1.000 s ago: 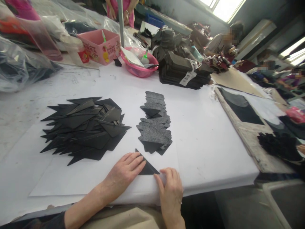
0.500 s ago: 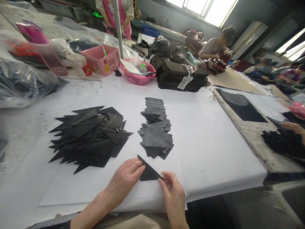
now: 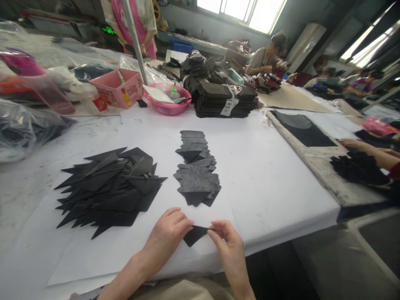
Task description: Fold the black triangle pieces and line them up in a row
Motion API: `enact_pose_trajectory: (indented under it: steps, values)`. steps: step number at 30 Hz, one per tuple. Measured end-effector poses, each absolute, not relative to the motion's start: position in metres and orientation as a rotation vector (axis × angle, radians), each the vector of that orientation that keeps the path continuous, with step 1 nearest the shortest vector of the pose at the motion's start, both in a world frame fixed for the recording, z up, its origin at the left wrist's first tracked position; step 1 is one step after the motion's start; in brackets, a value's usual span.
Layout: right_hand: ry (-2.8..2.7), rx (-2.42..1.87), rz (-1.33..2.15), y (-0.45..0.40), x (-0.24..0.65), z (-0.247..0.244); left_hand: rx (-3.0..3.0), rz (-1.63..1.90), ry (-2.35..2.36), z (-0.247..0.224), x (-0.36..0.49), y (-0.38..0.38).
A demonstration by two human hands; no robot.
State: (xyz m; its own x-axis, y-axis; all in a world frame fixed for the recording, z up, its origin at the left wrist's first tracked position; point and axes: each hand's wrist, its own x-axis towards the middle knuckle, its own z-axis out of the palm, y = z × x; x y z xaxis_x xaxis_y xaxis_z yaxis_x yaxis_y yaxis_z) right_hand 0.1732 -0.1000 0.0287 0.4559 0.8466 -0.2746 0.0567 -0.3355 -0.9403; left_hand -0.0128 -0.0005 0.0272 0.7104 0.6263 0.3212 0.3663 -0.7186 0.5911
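A small black triangular piece (image 3: 195,235), apparently folded sheet material, is pinched at both upper corners near the front of the table, one point facing me. My left hand (image 3: 170,233) grips its left corner between thumb and fingers. At the right corner, my right hand (image 3: 227,243) pinches it the same way. Just beyond lies an overlapping column of grey-speckled pieces (image 3: 198,179), with a few black faces showing at its near end. To the left spreads a loose heap of black pointed pieces (image 3: 109,191).
White paper (image 3: 262,187) covers the table. Along the back stand a pink box (image 3: 115,89), a pink basin (image 3: 167,108) and a tagged stack of black pieces (image 3: 218,100). At right, a co-worker's hand (image 3: 353,145) is near a dark bundle (image 3: 359,166) on a board.
The black piece has turned so its long edge is now level on top and its point faces me. Both hands stay on it. The whole view has shifted slightly.
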Motion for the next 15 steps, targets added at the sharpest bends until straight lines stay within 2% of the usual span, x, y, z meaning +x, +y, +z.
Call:
enact_pose_trajectory:
  steps: [4, 15]
  values:
    - [-0.631, -1.648, 1.129, -0.099, 0.172, 0.030, 2.246, 0.622, 0.804, 0.026, -0.017, -0.004]
    - [-0.518, -1.603, 1.130, -0.091, 0.174, 0.028, 1.995, 0.408, 0.904, 0.023, -0.051, -0.001]
